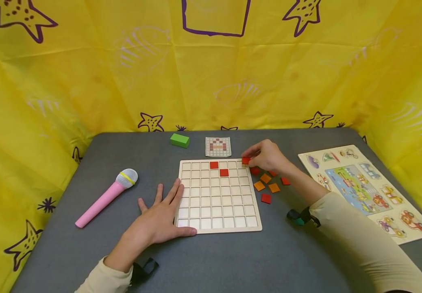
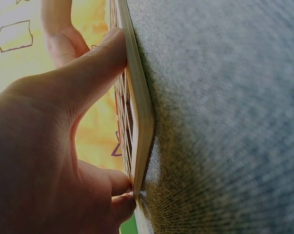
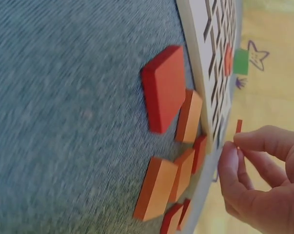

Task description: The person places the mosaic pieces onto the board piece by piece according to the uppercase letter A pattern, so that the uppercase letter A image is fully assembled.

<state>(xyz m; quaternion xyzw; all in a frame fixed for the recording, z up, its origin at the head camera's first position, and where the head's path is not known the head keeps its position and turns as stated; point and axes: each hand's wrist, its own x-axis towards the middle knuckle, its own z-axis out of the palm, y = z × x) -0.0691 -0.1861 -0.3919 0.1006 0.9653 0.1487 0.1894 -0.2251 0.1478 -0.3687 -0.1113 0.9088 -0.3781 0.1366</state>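
A pale wooden grid board (image 1: pixel 207 224) lies flat on the table, with one red tile (image 1: pixel 214 165) in its far row and another red tile (image 1: pixel 224 173) in the row below. My left hand (image 1: pixel 163 221) rests at the board's near left corner, fingers spread along the left edge and thumb on the near edge. Above the far right corner my right hand (image 1: pixel 267 156) pinches a square red tile (image 1: pixel 246 160) between thumb and fingers. Beside the board's right edge lie several loose tiles, among them an orange tile (image 1: pixel 274 187) and a red tile (image 3: pixel 165 87).
Behind the board sit a small pattern card (image 1: pixel 218 147) and a green block (image 1: pixel 179 140). A pink toy microphone (image 1: pixel 106 198) lies at the left. At the right is a wooden picture puzzle (image 1: pixel 364 191). Yellow patterned cloth (image 1: pixel 211 69) surrounds the grey table (image 1: pixel 225 264).
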